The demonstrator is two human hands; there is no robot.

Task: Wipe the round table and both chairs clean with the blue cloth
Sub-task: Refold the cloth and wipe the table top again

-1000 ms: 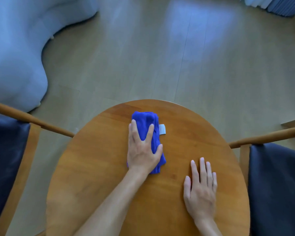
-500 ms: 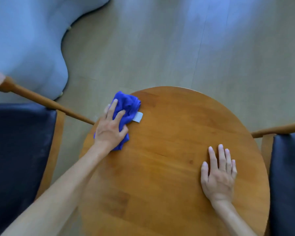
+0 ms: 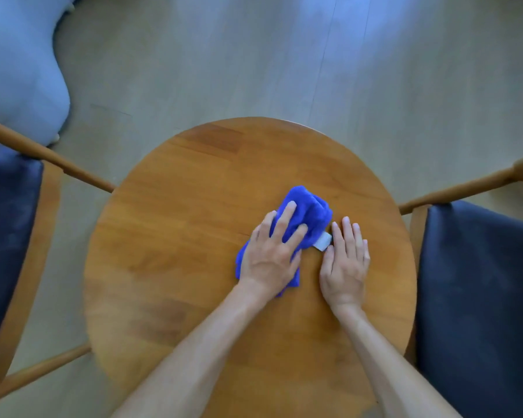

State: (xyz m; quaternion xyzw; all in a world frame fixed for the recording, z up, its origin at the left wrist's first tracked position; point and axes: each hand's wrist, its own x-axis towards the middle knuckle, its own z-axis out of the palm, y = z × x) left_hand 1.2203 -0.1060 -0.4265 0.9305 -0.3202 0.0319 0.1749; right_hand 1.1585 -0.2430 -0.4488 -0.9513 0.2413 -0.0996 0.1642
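Note:
The round wooden table (image 3: 169,260) fills the middle of the view. A bunched blue cloth (image 3: 310,215) with a white tag lies on it, right of centre. My left hand (image 3: 272,254) presses flat on the cloth with straight, spread fingers. My right hand (image 3: 344,260) rests flat on the bare wood just right of the cloth, its thumb side against the tag. A wooden chair with a dark blue seat (image 3: 6,242) stands to the left of the table. The other chair (image 3: 480,297), also with a dark blue seat, stands to the right.
Pale wood floor (image 3: 284,70) stretches beyond the table. A light blue upholstered piece (image 3: 15,70) curves in at the upper left, behind the left chair's wooden rail (image 3: 52,161). The right chair's rail (image 3: 465,188) reaches toward the table's rim.
My left hand has swept the cloth from the table's far left rim back to right of centre, beside my right hand. The view has shifted, so both chairs show more evenly.

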